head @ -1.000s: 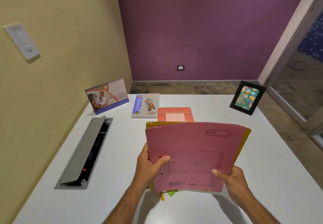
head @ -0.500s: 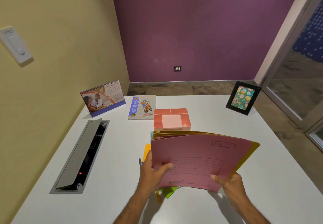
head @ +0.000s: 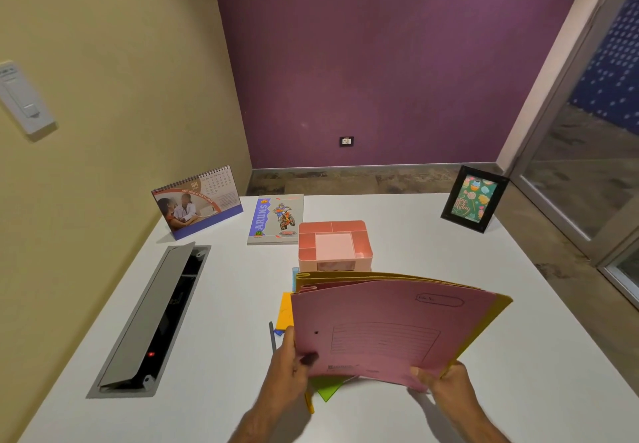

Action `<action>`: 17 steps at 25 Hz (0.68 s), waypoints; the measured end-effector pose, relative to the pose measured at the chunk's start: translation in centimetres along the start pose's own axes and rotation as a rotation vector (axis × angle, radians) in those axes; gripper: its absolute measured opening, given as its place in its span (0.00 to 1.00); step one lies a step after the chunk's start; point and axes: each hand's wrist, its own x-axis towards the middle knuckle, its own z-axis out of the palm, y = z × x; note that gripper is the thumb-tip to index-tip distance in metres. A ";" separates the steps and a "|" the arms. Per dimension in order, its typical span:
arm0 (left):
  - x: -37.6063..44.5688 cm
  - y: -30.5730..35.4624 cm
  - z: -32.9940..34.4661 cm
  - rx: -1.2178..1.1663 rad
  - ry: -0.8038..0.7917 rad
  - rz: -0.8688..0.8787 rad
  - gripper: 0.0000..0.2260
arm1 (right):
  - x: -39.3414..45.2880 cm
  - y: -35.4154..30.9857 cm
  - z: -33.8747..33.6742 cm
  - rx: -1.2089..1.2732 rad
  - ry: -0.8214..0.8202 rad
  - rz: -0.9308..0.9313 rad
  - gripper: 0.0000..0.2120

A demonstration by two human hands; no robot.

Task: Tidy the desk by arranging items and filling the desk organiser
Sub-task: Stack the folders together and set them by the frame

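I hold a stack of file folders [head: 390,332], pink in front and yellow behind, tilted up above the white desk [head: 221,304]. My left hand [head: 288,359] grips the stack's lower left edge, thumb on the pink cover. My right hand [head: 444,382] grips the lower right corner. Just beyond the folders stands the pink desk organiser [head: 334,245], its compartments looking empty. Under the folders lie an orange sheet [head: 286,311], a green sheet [head: 330,389], a small blue item [head: 295,275] and a grey pen [head: 272,337], all partly hidden.
A desk calendar [head: 197,200] stands at the back left, with a notebook [head: 276,219] lying beside it. A black photo frame [head: 473,199] stands at the back right. An open cable hatch [head: 152,318] is set into the desk's left side.
The folder stack has come lower and nearer to me, uncovering the organiser behind it. The sheets and pen under it now show at the left. Both hands keep their hold.
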 end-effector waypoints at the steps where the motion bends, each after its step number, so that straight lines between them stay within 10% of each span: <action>1: 0.0 0.3 -0.1 -0.009 0.014 0.036 0.22 | 0.0 -0.4 -0.2 0.011 -0.001 0.000 0.16; 17: 12.4 12.0 7.8 0.060 0.022 0.161 0.16 | 10.9 -10.2 -13.0 -0.033 0.126 -0.095 0.12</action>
